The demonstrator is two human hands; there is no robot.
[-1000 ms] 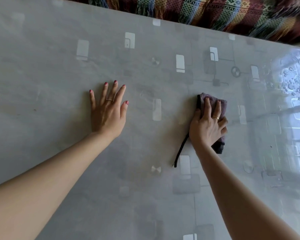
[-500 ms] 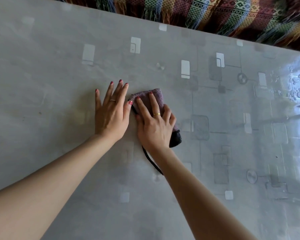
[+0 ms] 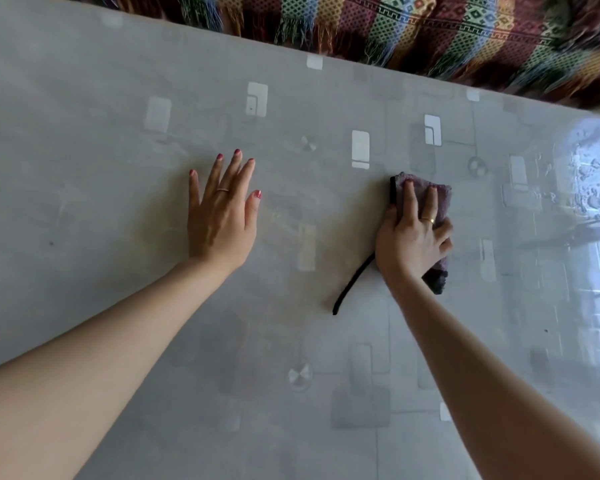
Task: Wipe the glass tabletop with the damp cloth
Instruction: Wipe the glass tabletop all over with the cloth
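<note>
Glass tabletop (image 3: 101,271): pale grey, glossy; printed with white rounded rectangles, darker grey squares, thin lines and small pinwheel circles. Bright bluish-white glare on the glass beyond the cloth-holding hand.

Cloth (image 3: 442,199): dusty mauve-purple under the right hand (image 3: 409,244); black edge along its thumb side, black corner by the heel of the palm, thin black strap trailing off below the grip.

Both hands: dark pink-red nail polish, one gold ring each; left hand (image 3: 220,223) likewise.

Fringed blanket (image 3: 430,32): woven stripes of maroon, green, yellow, blue, with diamond motifs.
</note>
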